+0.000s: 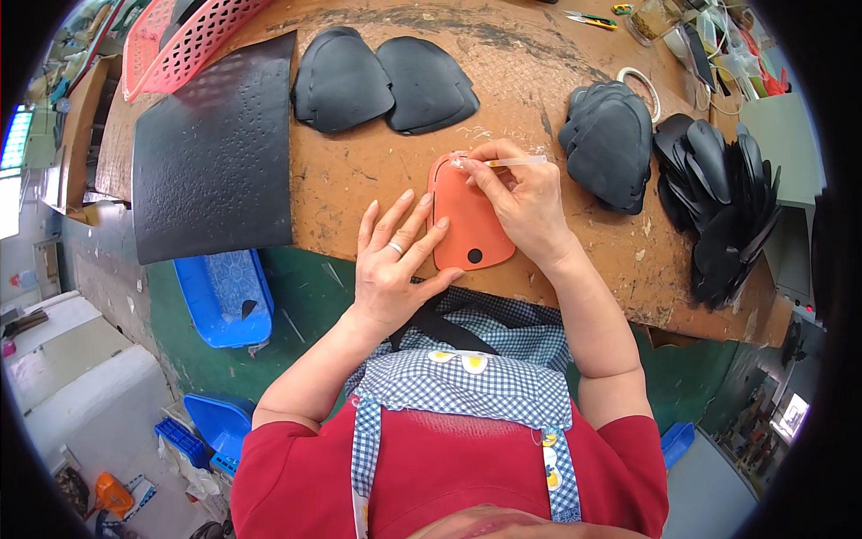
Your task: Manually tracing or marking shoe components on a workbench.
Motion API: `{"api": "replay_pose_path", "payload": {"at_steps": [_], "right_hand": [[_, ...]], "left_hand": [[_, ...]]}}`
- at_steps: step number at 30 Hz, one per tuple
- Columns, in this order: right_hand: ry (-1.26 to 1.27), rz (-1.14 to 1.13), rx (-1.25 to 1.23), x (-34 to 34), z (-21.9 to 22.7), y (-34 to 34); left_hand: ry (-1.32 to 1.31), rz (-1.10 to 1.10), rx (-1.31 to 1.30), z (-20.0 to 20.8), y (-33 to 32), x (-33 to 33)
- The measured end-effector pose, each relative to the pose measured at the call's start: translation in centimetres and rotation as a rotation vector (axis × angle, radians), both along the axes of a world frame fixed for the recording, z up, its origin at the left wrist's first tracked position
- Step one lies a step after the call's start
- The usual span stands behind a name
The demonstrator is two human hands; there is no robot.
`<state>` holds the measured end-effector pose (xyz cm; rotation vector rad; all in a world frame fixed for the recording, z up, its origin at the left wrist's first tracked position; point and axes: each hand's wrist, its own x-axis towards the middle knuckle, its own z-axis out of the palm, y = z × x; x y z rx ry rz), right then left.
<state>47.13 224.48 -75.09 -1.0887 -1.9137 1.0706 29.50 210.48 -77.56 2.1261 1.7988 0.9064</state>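
Note:
An orange rounded template-like plate [476, 220] lies at the front edge of the brown worktable, with a black round spot near its lower end. A thin dark line shows along its upper left rim. My left hand [391, 256] rests on the plate's left side, fingers spread, a ring on one of them. At the plate's upper end, my right hand [521, 193] pinches a slim pale pen [521, 162] between thumb and fingers. The pen's tip is hard to make out among whitish marks there.
Black sheet [215, 162] overhangs the table's left edge beside a pink basket [193, 45]. Black cut pieces [341, 81] lie at the back; stacked pieces [609, 144] and a loose pile [718, 198] stand right. Behind are a tape roll [640, 90] and snips [593, 20]. Below left sits a blue bin [224, 296].

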Motion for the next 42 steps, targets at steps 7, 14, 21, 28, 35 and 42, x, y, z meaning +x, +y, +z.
{"api": "replay_pose_path", "payload": {"at_steps": [7, 14, 21, 28, 35, 42], "right_hand": [[-0.052, 0.031, 0.055, -0.8, 0.1, 1.0], [-0.107, 0.063, 0.301, -1.0, -0.4, 0.8], [-0.151, 0.362, -0.013, -0.2, 1.8, 0.1], [-0.158, 0.526, 0.136, -1.1, 0.9, 2.3], [-0.076, 0.071, 0.036, -0.6, 0.3, 2.6], [-0.103, 0.252, 0.181, -1.3, 0.2, 2.6]], "left_hand": [[-0.002, 0.004, -0.002, 0.0, 0.0, 0.0], [-0.013, -0.002, -0.009, 0.0, 0.2, 0.0], [0.004, 0.001, 0.017, -0.3, 0.2, 0.0], [0.023, -0.01, 0.014, -0.3, 0.0, 0.1], [0.029, -0.01, 0.013, -0.1, 0.1, 0.0], [0.033, -0.011, 0.01, -0.2, 0.1, 0.1]]}}
